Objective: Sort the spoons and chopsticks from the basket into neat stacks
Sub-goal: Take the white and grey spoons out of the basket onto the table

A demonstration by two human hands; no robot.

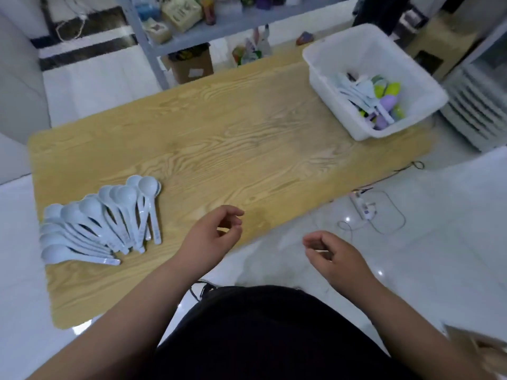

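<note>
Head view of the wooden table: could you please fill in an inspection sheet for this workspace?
Surface: wooden table, no spills seen.
Job's things: pale blue spoons fanned in a loose pile at the table's left; white basket at the far right corner, with mixed spoons in blue, green and purple inside; chopsticks cannot be made out.
Clutter: nothing seen on the table.
Hands: left hand over the near table edge, right hand over the floor, both loosely curled, holding nothing.
Cables: power strip and white cable on the floor; black cable by the table's right end.
Surroundings: grey shelf unit and cardboard box behind the table.
</note>
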